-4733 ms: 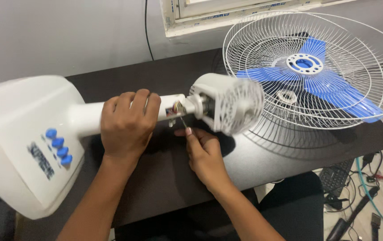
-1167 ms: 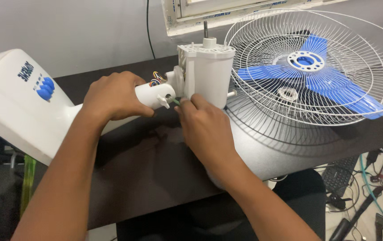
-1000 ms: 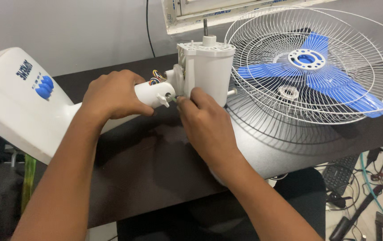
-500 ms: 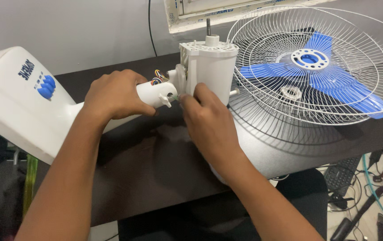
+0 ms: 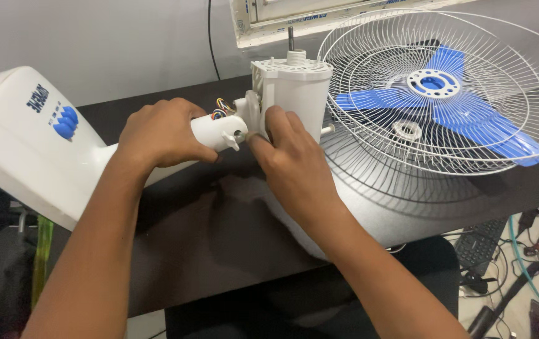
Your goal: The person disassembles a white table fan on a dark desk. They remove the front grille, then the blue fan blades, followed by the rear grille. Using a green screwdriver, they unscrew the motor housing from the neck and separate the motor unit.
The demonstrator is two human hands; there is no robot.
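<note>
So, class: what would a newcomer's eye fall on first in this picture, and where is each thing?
Probably the big white wire grille with the blue blade under it, at the right on the dark table. In the middle, the left hand grips the white fan neck, and the right hand works at the joint below the upright motor housing. The white base juts out at the left.
</note>
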